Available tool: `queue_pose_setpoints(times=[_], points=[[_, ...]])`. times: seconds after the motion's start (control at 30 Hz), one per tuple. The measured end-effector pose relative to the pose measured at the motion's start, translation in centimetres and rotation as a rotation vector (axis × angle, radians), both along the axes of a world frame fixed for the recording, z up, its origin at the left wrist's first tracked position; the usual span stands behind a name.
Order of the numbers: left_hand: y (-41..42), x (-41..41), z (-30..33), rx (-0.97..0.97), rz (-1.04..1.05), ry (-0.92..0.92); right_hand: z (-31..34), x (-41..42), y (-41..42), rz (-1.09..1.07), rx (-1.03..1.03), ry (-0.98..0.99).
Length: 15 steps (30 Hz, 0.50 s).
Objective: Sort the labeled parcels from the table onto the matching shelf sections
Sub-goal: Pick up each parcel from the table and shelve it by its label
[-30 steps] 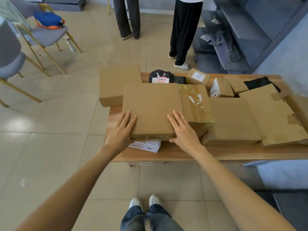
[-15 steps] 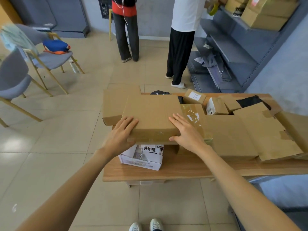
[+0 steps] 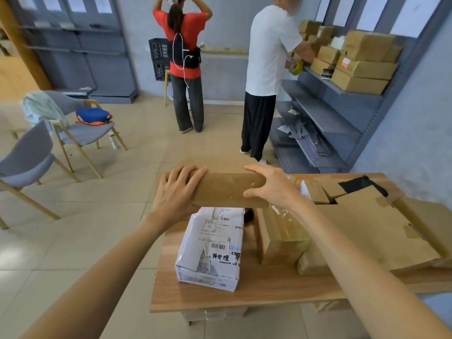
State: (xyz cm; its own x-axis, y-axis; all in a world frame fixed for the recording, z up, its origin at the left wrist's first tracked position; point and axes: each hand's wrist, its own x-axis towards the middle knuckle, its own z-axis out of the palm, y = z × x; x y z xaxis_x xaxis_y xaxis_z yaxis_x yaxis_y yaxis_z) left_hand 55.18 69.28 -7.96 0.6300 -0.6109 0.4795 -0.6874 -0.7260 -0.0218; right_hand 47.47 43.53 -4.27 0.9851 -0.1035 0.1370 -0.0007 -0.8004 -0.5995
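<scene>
Above the near left part of the wooden bench (image 3: 244,297), a flat cardboard box (image 3: 227,189) is held up off the surface, tilted so that its long near edge faces the camera. The left hand (image 3: 176,192) grips the box's left end, its fingers (image 3: 188,176) curled over the top edge; the right hand (image 3: 271,185) clasps the right end, fingers over the top and thumb pressed against the near face. Directly below the raised box, a white plastic-wrapped parcel (image 3: 212,248) lies on the bench with barcode labels and a handwritten sticker on top. Just to its right stands a brown box wrapped in clear tape (image 3: 286,238), and beyond that a large flattened carton (image 3: 374,231) covers much of the bench's right side, with smaller boxes (image 3: 315,192) and a black bag (image 3: 362,184) behind it. Against the right wall runs a grey shelf unit (image 3: 342,113) whose upper level carries stacked cardboard parcels (image 3: 362,64). A person in a white shirt (image 3: 266,52) stands at that shelf, and a person in a red top (image 3: 183,45) stands farther left, back to the camera. Two grey chairs (image 3: 80,133) stand on the tiled floor at the left; the farther one holds a blue bag (image 3: 91,115).
</scene>
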Motion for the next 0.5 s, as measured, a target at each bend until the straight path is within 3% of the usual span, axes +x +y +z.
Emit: queue_pose_setpoints(times=[0.13,0.3,0.5], points=[[0.5,1.1,2.3,0.008,-0.028,0.050,1.1,0.2,-0.4,-0.047,0.140,-0.099],[1.2,2.4,5.4,0.010,0.004,0.134,2.4,0.3,-0.5,-0.036,0.312,-0.072],[1.9,4.0,10.1,-0.197,0.019,0.635,3.0,0.8,-0.3,0.025,0.470,-0.044]])
